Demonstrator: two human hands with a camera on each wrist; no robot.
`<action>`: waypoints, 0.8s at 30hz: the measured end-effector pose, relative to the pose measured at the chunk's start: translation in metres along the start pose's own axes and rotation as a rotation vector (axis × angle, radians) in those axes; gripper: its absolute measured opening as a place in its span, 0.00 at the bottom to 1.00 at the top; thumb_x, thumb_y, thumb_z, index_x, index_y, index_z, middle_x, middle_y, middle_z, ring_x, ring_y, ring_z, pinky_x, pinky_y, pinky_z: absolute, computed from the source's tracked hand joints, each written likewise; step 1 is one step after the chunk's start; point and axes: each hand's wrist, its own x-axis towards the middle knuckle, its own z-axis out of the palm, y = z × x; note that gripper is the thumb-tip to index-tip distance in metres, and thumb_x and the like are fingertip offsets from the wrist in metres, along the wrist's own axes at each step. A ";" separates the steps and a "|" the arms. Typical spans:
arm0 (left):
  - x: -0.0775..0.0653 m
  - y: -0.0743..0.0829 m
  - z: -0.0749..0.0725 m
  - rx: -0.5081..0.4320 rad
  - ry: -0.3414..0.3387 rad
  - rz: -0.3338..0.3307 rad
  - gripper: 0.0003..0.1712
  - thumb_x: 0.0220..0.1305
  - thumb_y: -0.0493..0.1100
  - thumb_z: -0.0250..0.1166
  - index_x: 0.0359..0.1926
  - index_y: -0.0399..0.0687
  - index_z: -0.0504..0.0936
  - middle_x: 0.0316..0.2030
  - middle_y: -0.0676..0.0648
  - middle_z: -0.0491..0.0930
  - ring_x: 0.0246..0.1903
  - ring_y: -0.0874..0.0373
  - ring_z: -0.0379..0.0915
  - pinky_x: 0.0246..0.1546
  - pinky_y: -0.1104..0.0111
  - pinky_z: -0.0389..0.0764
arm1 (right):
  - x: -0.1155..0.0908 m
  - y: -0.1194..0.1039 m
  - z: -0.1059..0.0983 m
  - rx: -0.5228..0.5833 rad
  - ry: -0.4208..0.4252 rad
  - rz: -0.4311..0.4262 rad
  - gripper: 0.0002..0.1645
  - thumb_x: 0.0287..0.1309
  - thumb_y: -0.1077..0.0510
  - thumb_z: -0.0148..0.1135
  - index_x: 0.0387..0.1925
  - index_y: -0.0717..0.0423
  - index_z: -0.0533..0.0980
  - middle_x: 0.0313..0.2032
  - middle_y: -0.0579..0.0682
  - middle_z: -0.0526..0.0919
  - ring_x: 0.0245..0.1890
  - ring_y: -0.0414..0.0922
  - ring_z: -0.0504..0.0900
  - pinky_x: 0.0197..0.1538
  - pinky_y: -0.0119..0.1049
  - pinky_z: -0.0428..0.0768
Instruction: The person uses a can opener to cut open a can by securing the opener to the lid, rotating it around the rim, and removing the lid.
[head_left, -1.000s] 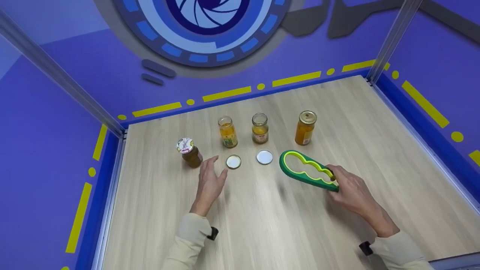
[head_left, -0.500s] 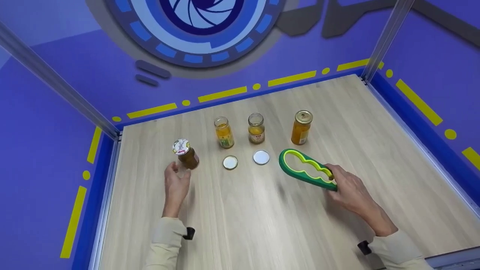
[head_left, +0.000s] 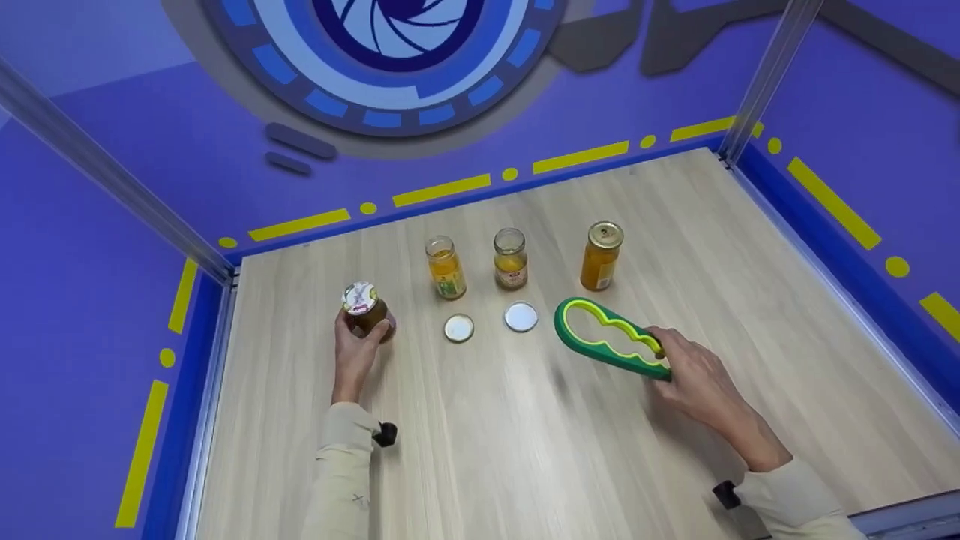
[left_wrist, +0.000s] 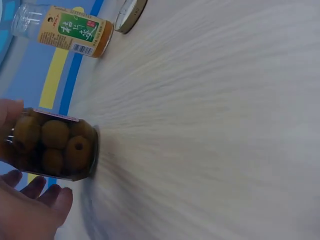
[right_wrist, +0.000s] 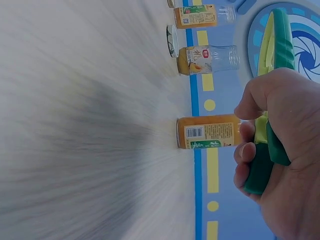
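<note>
My left hand (head_left: pixel 354 357) grips a jar (head_left: pixel 367 318) with a white patterned lid at the left of the table, thumb on one side and fingers on the other. The left wrist view shows round, brown-green, olive-like fruit inside the jar (left_wrist: pixel 55 145). It stands upright on the table. My right hand (head_left: pixel 699 379) holds a green jar opener (head_left: pixel 592 351) with a scalloped yellow-green inner edge by its handle end, above the table. In the right wrist view, my fingers curl round the handles of the jar opener (right_wrist: pixel 283 42).
Two lidless jars, one with a yellow label (head_left: pixel 448 276) and one beside it (head_left: pixel 511 264), stand farther back. Their front neighbours are two loose lids, one left (head_left: pixel 458 328) and one right (head_left: pixel 520 316). A lidded orange jar (head_left: pixel 601 259) stands right. Blue walls (head_left: pixel 420 169) enclose the table.
My left hand has moved left from beside the loose lid and now wraps round the jar of olive-like fruit. The right hand keeps holding the jar opener in about the same place.
</note>
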 end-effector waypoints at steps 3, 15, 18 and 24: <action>0.006 -0.002 0.004 -0.033 0.010 -0.024 0.58 0.68 0.51 0.71 0.83 0.47 0.40 0.79 0.38 0.51 0.78 0.45 0.47 0.77 0.52 0.52 | 0.001 0.000 0.000 0.004 0.000 0.000 0.41 0.47 0.68 0.76 0.64 0.59 0.70 0.44 0.52 0.80 0.38 0.49 0.78 0.43 0.51 0.79; 0.018 -0.001 0.013 -0.022 0.044 -0.026 0.53 0.71 0.52 0.66 0.83 0.47 0.42 0.78 0.38 0.54 0.77 0.46 0.49 0.77 0.54 0.52 | 0.000 -0.002 0.001 0.010 -0.012 0.027 0.40 0.50 0.67 0.75 0.65 0.59 0.70 0.46 0.52 0.79 0.40 0.49 0.79 0.45 0.53 0.79; 0.017 -0.003 0.012 -0.018 0.034 -0.030 0.53 0.72 0.51 0.66 0.83 0.48 0.42 0.78 0.39 0.54 0.77 0.47 0.50 0.77 0.54 0.52 | -0.001 -0.002 0.000 0.011 -0.012 0.034 0.41 0.49 0.68 0.75 0.65 0.58 0.70 0.45 0.52 0.79 0.39 0.49 0.79 0.44 0.53 0.79; 0.012 -0.005 0.010 -0.014 0.024 0.003 0.51 0.71 0.50 0.67 0.82 0.43 0.46 0.76 0.37 0.58 0.75 0.47 0.54 0.76 0.55 0.55 | 0.000 0.000 0.001 -0.005 0.033 0.008 0.41 0.47 0.69 0.75 0.64 0.59 0.71 0.42 0.52 0.80 0.36 0.48 0.78 0.39 0.50 0.78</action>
